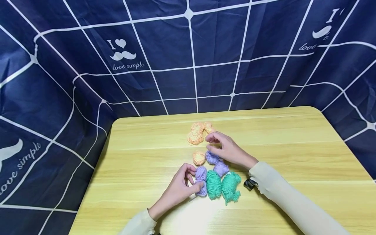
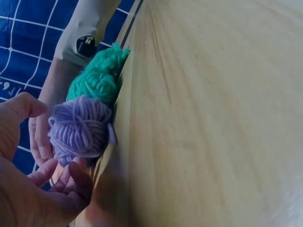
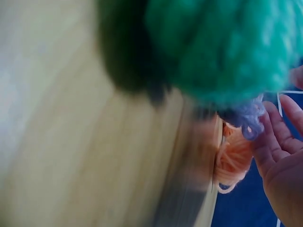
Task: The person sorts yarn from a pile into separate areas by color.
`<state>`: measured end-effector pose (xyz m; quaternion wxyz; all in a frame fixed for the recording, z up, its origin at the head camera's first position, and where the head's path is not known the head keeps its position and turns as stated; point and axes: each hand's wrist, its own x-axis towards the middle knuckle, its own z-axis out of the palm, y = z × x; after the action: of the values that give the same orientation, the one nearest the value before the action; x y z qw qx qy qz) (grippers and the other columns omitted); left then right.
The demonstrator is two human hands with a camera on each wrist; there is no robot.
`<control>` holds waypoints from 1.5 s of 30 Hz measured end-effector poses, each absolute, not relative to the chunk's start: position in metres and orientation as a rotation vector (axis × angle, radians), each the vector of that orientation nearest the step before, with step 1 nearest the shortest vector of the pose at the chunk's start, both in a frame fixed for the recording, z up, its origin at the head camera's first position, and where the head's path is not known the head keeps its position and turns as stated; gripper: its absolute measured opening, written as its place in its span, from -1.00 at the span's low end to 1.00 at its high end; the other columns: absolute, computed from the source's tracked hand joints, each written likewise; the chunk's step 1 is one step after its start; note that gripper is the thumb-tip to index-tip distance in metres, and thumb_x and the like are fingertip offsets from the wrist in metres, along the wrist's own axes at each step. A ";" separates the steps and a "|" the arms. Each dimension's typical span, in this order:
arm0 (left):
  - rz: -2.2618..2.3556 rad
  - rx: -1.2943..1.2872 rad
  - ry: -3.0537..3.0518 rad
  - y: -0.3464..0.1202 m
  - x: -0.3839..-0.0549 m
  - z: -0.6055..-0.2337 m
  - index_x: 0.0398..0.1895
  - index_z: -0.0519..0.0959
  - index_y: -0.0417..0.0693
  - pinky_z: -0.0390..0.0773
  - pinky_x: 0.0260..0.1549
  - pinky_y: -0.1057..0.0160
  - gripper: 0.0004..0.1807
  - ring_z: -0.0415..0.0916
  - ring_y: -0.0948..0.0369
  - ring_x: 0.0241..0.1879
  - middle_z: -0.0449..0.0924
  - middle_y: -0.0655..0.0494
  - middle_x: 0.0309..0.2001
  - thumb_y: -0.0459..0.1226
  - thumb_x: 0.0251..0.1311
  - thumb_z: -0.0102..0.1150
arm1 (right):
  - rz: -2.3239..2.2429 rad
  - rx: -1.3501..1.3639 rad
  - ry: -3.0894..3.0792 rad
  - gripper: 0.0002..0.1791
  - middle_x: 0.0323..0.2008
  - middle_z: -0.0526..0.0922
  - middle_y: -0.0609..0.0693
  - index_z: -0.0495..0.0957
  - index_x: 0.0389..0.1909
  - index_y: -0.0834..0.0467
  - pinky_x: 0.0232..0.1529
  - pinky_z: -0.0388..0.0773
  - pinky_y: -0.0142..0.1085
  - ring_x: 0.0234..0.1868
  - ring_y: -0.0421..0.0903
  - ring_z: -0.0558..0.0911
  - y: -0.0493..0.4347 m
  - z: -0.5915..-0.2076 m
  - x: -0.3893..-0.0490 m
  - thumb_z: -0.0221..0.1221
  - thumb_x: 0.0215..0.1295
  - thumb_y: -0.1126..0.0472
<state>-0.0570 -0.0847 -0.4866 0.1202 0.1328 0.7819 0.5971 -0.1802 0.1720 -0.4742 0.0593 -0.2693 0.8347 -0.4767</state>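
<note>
My left hand [image 1: 182, 182] is at the left side of a light purple yarn skein [image 1: 201, 174]. Its thumb lies over the skein's lower part, and its loosely bent fingers are by the upper left edge. In the left wrist view the purple skein [image 2: 80, 127] sits just beyond the fingertips. Two green yarn skeins [image 1: 213, 185] [image 1: 230, 186] lie to its right. My right hand [image 1: 224, 148], fingers apart and holding nothing, is just above two darker purple yarn balls [image 1: 212, 158] [image 1: 221, 168]. A small orange yarn ball [image 1: 198, 158] lies left of them.
Farther back on the wooden table [image 1: 141, 153] are a larger orange yarn skein [image 1: 195, 133] and a smaller orange skein [image 1: 208, 127], partly behind the right hand. A navy curtain [image 1: 164, 81] with white lines surrounds the table. A black device [image 1: 249, 184] is at the right sleeve.
</note>
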 end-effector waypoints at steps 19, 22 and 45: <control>1.656 0.433 2.346 -0.085 -0.046 -0.489 0.20 0.43 -0.11 0.50 -0.30 0.37 -0.33 0.48 0.07 -0.18 0.48 0.01 -0.04 -0.16 0.15 0.63 | -1.379 -0.874 2.451 -0.58 0.18 0.68 0.12 0.60 0.25 0.23 0.32 0.56 0.08 0.21 0.05 0.66 0.164 -0.474 -0.175 0.39 0.52 0.12; 1.664 0.423 2.336 -0.084 -0.046 -0.490 0.20 0.43 -0.12 0.51 -0.30 0.38 -0.33 0.48 0.08 -0.19 0.47 0.02 -0.06 -0.17 0.14 0.63 | -1.374 -0.886 2.434 -0.56 0.17 0.69 0.11 0.60 0.25 0.25 0.31 0.56 0.07 0.20 0.05 0.67 0.163 -0.475 -0.175 0.41 0.50 0.11; 1.672 0.394 2.361 -0.080 -0.041 -0.490 0.15 0.47 -0.15 0.50 -0.24 0.35 -0.42 0.48 0.19 -0.20 0.50 0.14 -0.17 -0.46 0.06 0.50 | -1.203 -0.955 2.403 -0.50 0.17 0.66 -0.09 0.60 0.27 0.10 0.37 0.52 -0.03 0.23 -0.07 0.62 0.153 -0.480 -0.177 0.49 0.41 0.06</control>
<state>-0.0411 -0.0796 -0.4898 0.1110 0.1342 0.8037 0.5691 -0.1770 0.1534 -0.4797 0.1443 -0.3314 0.8337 -0.4175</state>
